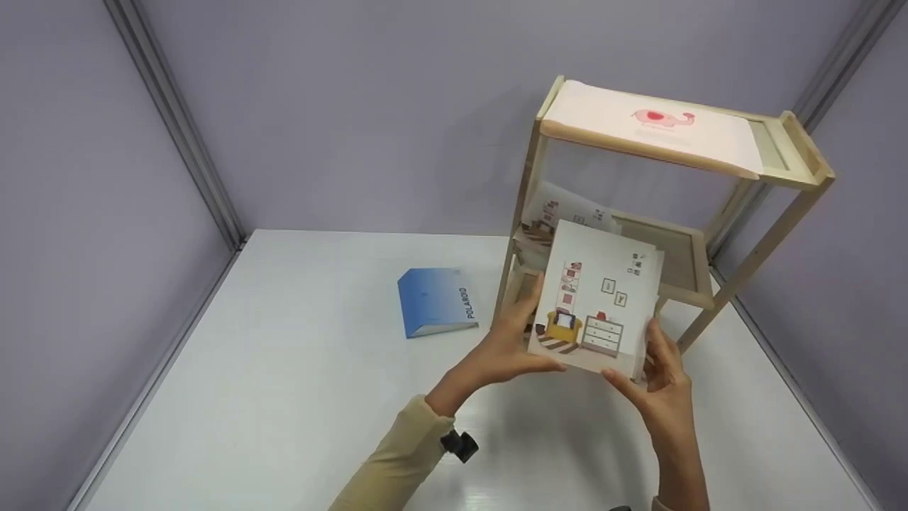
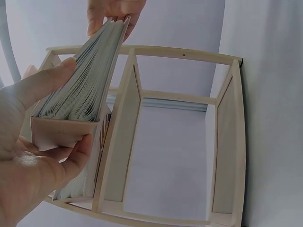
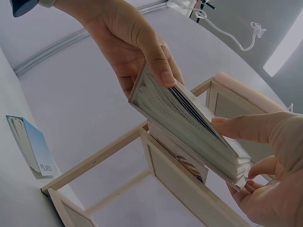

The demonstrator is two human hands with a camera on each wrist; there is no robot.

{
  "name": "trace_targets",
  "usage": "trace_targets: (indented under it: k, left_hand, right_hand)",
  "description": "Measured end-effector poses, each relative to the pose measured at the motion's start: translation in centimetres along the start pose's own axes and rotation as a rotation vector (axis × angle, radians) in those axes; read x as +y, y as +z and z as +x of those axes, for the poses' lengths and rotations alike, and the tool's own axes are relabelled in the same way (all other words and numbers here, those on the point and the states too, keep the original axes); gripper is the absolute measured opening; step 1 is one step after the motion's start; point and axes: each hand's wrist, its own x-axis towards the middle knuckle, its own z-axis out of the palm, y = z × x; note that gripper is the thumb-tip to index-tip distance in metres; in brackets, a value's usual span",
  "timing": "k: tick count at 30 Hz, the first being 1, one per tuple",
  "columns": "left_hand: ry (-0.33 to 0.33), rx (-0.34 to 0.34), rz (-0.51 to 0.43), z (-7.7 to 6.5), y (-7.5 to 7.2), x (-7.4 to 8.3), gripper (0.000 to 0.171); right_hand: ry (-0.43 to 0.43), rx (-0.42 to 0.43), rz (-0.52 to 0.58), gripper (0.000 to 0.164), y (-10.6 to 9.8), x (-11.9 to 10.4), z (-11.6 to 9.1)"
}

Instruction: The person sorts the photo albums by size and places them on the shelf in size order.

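Both hands hold a thick white photo album, its cover printed with a yellow armchair and a chest of drawers. The left hand grips its left edge, thumb along the bottom corner. On the opposite side the right hand grips the lower right edge. In the left wrist view the album's fanned page edges show between the two hands. Behind it, a similar album leans on the middle shelf of a small wooden rack. The held album is in front of that shelf and partly hides it.
A blue album marked POLAROID lies on the white table, left of the rack. A pale sheet with a pink elephant covers most of the rack's top. Grey walls enclose the table at the back and sides.
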Motion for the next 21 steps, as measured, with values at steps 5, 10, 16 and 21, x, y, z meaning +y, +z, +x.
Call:
trace_targets:
  k: [5, 10, 16, 21]
  left_hand:
    - [0.003, 0.002, 0.026, 0.4, 0.1, -0.1, 0.119]
    - [0.011, 0.004, 0.058, 0.7, 0.1, -0.1, 0.119]
    - [-0.014, -0.014, 0.027, 1.0, 0.3, -0.1, 0.119]
    - [-0.017, -0.025, 0.013, 1.4, 0.5, -0.2, 0.119]
  right_hand:
    - [-0.006, 0.011, -0.019, 0.092, -0.3, 0.0, 0.1]
    - [-0.017, 0.018, -0.022, 0.092, -0.5, 0.0, 0.3]
    - [-0.017, 0.026, -0.028, 0.093, -0.7, 0.3, 0.4]
    - [-0.019, 0.040, -0.028, 0.093, -0.9, 0.4, 0.5]
